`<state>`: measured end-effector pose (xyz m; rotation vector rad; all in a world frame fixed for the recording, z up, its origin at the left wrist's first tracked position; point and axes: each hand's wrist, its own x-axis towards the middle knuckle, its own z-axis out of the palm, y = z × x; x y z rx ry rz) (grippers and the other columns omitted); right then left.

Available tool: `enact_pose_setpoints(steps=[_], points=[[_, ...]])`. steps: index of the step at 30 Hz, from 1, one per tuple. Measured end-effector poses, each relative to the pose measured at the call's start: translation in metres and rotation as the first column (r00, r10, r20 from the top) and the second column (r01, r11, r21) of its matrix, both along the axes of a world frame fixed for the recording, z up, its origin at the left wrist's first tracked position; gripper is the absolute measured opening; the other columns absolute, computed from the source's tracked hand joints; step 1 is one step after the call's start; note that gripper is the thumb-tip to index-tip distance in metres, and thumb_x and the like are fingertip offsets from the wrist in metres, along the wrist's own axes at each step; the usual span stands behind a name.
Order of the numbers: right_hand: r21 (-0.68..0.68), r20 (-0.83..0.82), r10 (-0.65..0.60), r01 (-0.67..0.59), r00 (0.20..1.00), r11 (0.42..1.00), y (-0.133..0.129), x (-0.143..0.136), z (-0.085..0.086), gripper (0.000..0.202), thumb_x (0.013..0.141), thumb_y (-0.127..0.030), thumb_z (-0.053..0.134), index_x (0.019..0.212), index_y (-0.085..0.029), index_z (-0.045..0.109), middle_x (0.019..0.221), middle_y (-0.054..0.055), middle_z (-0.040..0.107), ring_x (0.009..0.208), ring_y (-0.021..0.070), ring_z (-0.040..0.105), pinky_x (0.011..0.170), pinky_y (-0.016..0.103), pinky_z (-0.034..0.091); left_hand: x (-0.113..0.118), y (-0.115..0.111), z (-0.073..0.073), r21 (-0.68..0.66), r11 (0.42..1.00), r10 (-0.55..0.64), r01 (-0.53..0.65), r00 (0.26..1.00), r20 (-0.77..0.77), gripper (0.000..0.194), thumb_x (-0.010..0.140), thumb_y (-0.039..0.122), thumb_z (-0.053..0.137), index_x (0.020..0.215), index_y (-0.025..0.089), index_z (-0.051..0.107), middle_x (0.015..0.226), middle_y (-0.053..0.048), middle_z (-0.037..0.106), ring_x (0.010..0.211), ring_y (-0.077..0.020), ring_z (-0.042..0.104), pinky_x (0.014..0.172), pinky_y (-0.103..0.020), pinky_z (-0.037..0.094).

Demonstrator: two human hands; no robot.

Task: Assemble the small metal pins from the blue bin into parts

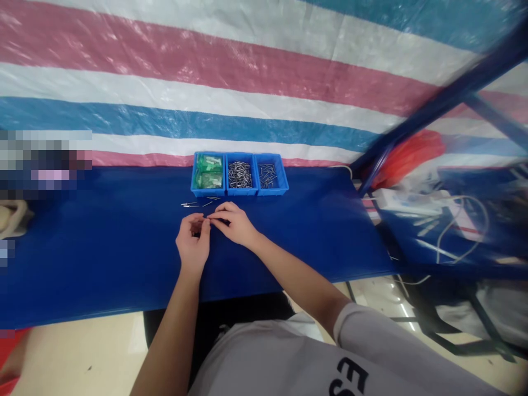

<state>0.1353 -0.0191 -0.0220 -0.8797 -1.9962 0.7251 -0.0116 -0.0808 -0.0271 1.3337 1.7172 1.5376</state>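
Observation:
My left hand (193,239) and my right hand (234,223) meet fingertip to fingertip above the blue table (111,242). Both are pinched around something too small to make out. Just beyond them lie a few thin metal pieces (188,205). Behind these stand three joined blue bins: the left bin (208,193) holds green bags with pale pieces, the middle bin (241,192) is filled with many small metal pins, and the right bin (281,179) has fewer metal screws or pins.
A striped plastic sheet (231,88) hangs behind the table. At the right are a blue metal frame (429,104), a red bag (412,157), and a white power strip with cables (406,202). A pale object (14,217) sits at the left edge.

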Motion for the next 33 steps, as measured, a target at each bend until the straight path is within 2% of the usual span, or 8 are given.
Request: enact_pose_setpoints(steps=[3, 6, 11, 15, 20, 26, 30, 33], points=[[-0.084, -0.072, -0.02, 0.014, 0.997, 0.996, -0.002, -0.001, 0.003, 0.016, 0.095, -0.026, 0.066, 0.099, -0.02, 0.08, 0.102, 0.008, 0.07, 0.093, 0.0168, 0.065, 0.086, 0.032, 0.056, 0.001, 0.0, 0.001, 0.012, 0.999, -0.032, 0.031, 0.999, 0.038, 0.035, 0.088, 0.042, 0.071, 0.114, 0.02, 0.062, 0.098, -0.005, 0.072, 0.08, -0.0135, 0.072, 0.079, -0.029, 0.058], [-0.284, -0.179, -0.06, 0.006, 0.982, 0.959, -0.003, -0.002, 0.006, 0.016, 0.091, -0.031, 0.069, 0.098, -0.019, 0.078, 0.099, 0.006, 0.072, 0.078, 0.0134, 0.066, 0.075, 0.029, 0.057, 0.002, -0.001, 0.003, 0.004, 0.999, -0.049, 0.049, 0.998, 0.038, 0.038, 0.087, 0.042, 0.072, 0.116, 0.02, 0.06, 0.105, -0.007, 0.075, 0.082, -0.0142, 0.073, 0.08, -0.03, 0.06], [-0.592, -0.447, -0.169, -0.149, 0.878, 0.792, 0.002, -0.005, 0.009, 0.029, 0.079, -0.04, 0.078, 0.098, -0.018, 0.072, 0.083, 0.002, 0.074, 0.068, 0.0134, 0.068, 0.067, 0.029, 0.059, 0.004, -0.002, 0.005, -0.024, 0.998, -0.062, 0.062, 0.998, -0.025, 0.035, 0.088, 0.039, 0.07, 0.117, 0.021, 0.062, 0.107, -0.006, 0.076, 0.081, -0.014, 0.073, 0.076, -0.028, 0.058], [-0.699, -0.548, -0.346, -0.19, 0.761, 0.69, 0.011, -0.001, 0.009, 0.045, 0.067, -0.043, 0.088, 0.098, -0.02, 0.064, 0.074, -0.002, 0.072, 0.065, 0.0145, 0.07, 0.062, 0.029, 0.061, 0.003, -0.001, 0.006, -0.041, 0.998, -0.046, 0.044, 0.998, -0.037, 0.031, 0.089, 0.037, 0.069, 0.115, 0.021, 0.063, 0.098, -0.004, 0.074, 0.077, -0.013, 0.072, 0.076, -0.028, 0.058], [-0.682, -0.616, -0.424, -0.18, 0.665, 0.709, 0.021, 0.009, 0.014, 0.043, 0.066, -0.047, 0.089, 0.091, -0.019, 0.068, 0.083, 0.002, 0.075, 0.074, 0.0158, 0.073, 0.074, 0.032, 0.065, 0.002, -0.001, 0.003, -0.067, 0.997, -0.047, 0.043, 0.997, -0.06, 0.028, 0.09, 0.036, 0.067, 0.113, 0.021, 0.064, 0.093, -0.003, 0.074, 0.075, -0.0132, 0.072, 0.076, -0.028, 0.058], [-0.602, -0.681, -0.366, -0.2, 0.634, 0.773, 0.026, 0.018, 0.018, 0.052, 0.074, -0.049, 0.083, 0.119, -0.027, 0.07, 0.143, 0.006, 0.064, 0.111, 0.0223, 0.073, 0.093, 0.039, 0.064, 0.002, -0.001, 0.003, -0.079, 0.996, -0.055, 0.049, 0.995, -0.082, 0.026, 0.091, 0.036, 0.064, 0.113, 0.021, 0.064, 0.092, -0.002, 0.074, 0.075, -0.0133, 0.071, 0.075, -0.028, 0.057], [-0.557, -0.626, -0.353, -0.083, 0.695, 0.826, 0.028, 0.019, 0.015, 0.048, 0.078, -0.053, 0.079, 0.116, -0.024, 0.071, 0.134, 0.009, 0.07, 0.105, 0.0217, 0.074, 0.085, 0.036, 0.064, 0.003, -0.001, 0.005, -0.079, 0.996, -0.058, 0.051, 0.994, -0.091, 0.025, 0.092, 0.035, 0.063, 0.113, 0.022, 0.064, 0.092, -0.002, 0.073, 0.075, -0.0132, 0.071, 0.076, -0.028, 0.057], [-0.525, -0.571, -0.332, -0.023, 0.751, 0.851, 0.025, 0.018, 0.013, 0.043, 0.082, -0.056, 0.074, 0.108, -0.021, 0.072, 0.103, 0.007, 0.078, 0.087, 0.0184, 0.075, 0.078, 0.034, 0.062, 0.002, -0.001, 0.003, -0.095, 0.994, -0.067, 0.057, 0.993, -0.099, 0.026, 0.092, 0.036, 0.063, 0.113, 0.022, 0.064, 0.091, -0.002, 0.074, 0.076, -0.0135, 0.071, 0.077, -0.028, 0.057]])
